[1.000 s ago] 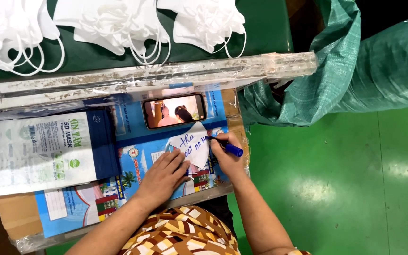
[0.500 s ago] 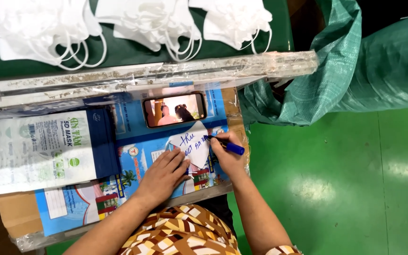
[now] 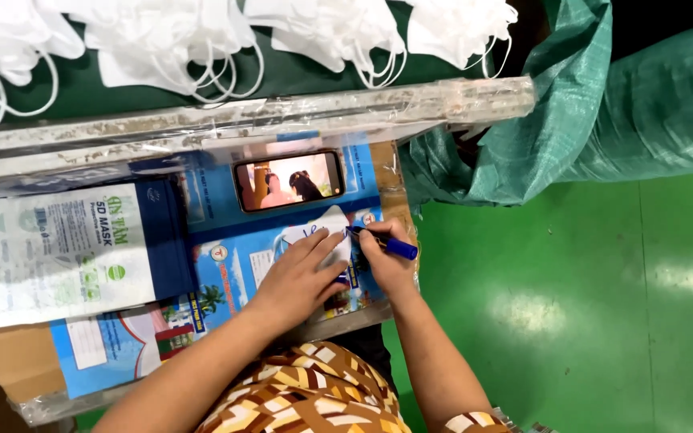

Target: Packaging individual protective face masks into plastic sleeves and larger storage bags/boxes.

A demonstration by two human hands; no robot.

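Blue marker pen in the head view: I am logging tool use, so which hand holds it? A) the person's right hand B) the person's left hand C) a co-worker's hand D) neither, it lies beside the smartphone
A: the right hand grips the blue marker pen with its tip on the small white paper slip, which the left hand presses flat.

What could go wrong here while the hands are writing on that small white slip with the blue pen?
1. The white slip lies on glossy printed sheets and only the left hand pins it; it could slide and smear the writing.
2. The right hand with the blue pen works near the board's right edge, so the pen might drop to the green floor.
3. The phone lies just above the slip; a stray stroke or nudge could hit it.
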